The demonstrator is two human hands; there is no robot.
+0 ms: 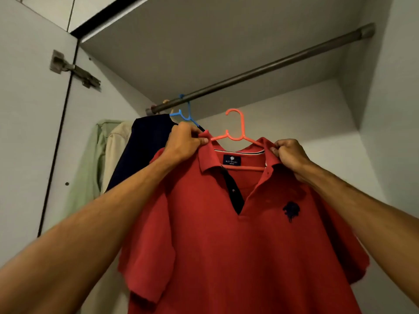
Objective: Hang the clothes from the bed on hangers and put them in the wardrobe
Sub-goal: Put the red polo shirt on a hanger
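A red piqué polo shirt on a curved coral plastic hanger is pinched at its shoulders by the left hand and right hand, below the round metal wardrobe rail, hook unhung.

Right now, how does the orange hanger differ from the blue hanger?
The blue hanger is hooked over the rod; the orange hanger sits below it, unhooked. The blue hanger carries a dark navy garment, the orange hanger a red polo shirt gripped by left hand and right hand. Both carry clothes.
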